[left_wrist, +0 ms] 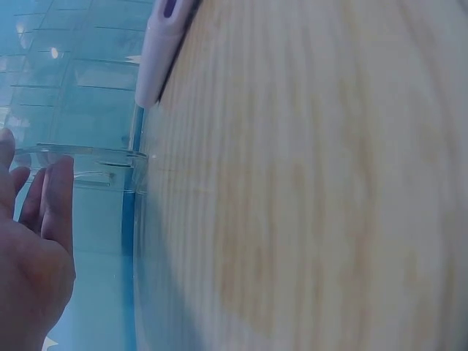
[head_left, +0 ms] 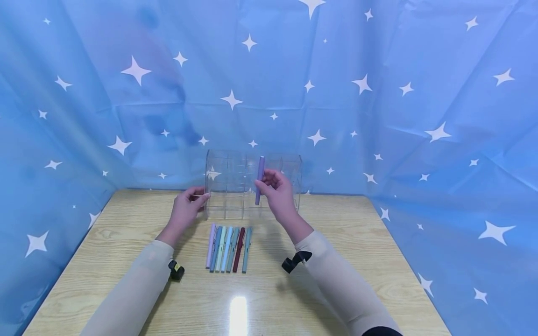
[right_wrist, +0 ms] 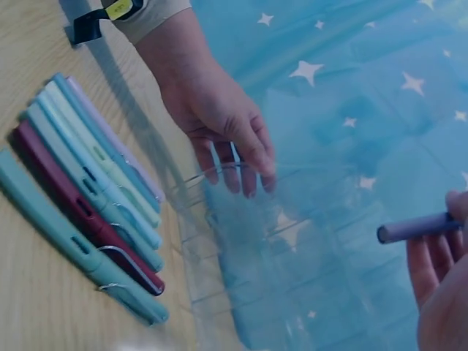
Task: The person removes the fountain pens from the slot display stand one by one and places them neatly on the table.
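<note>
A clear divided organizer (head_left: 235, 200) stands upright at the back of the table. My left hand (head_left: 189, 204) is at its left side, the extended fingers touching the side wall and the thumb near the front edge. Between thumb and fingers, my right hand (head_left: 277, 189) pinches a purple pen (head_left: 260, 175), held nearly vertical in front of the organizer. In the right wrist view only one end of this purple pen (right_wrist: 413, 228) shows; the fingers cover the rest. Several capped pens lie side by side before the organizer, among them a lilac pen (head_left: 210, 247) and a dark red pen (head_left: 238, 249).
Pale wood tabletop (head_left: 336, 224) extends to both sides of the pens. A blue curtain with white stars (head_left: 269, 70) hangs close behind the organizer and along both sides. A bright light reflection lies on the wood near the front.
</note>
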The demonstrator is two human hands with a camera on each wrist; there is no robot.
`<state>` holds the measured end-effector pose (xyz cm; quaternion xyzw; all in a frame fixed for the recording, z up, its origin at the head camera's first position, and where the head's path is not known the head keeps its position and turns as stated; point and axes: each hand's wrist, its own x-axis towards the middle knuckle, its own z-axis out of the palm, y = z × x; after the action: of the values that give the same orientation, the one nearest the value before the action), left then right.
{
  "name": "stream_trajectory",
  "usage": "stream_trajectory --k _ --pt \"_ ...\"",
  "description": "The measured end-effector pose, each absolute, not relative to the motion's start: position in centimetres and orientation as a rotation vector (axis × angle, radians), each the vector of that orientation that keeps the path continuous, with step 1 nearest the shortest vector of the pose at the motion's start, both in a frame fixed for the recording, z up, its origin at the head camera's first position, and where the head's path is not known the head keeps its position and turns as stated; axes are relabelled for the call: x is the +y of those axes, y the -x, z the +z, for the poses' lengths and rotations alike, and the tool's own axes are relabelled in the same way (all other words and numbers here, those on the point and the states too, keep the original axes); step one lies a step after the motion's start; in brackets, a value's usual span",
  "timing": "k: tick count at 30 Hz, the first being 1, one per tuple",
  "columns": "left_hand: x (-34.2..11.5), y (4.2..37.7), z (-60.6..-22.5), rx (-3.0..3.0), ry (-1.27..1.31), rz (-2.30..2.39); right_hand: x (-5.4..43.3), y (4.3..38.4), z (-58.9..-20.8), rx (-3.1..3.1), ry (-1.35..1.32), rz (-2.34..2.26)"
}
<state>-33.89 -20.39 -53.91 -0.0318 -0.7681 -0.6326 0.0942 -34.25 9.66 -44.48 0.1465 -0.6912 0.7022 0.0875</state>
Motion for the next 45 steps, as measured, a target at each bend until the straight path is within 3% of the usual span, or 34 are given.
stream_trajectory --k 21,45 --pt "-20.7 34.1 -54.4 -2.273 0.092 -1.887 12.1 31.5 -48.6 -2.23 -0.205 2.174" --pt "-20.6 33.9 -53.9 -2.285 0.085 -1.911 11.5 27.2 -53.1 -2.435 -0.226 2.147"
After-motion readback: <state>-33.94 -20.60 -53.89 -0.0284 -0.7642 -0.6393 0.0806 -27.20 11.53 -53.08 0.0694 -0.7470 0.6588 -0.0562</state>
